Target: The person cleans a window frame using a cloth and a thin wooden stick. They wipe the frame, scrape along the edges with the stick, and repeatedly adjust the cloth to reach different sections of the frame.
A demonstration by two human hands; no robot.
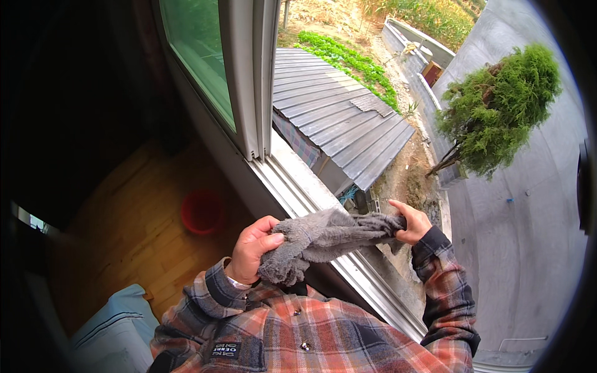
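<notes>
A grey, fluffy cloth is stretched between my two hands, above the track of a sliding window. My left hand grips its bunched left end, thumb on top. My right hand holds the narrower, gathered right end, with the index finger pointing away from the cloth. The window stands open at this spot, and my right hand is on its outer side. The sliding sash with greenish glass is at the upper left of the opening.
Indoors, a red bucket stands on the wooden floor, and light blue fabric lies at the lower left. Outside and below are a corrugated roof, a green tree, a block wall and a grey paved yard.
</notes>
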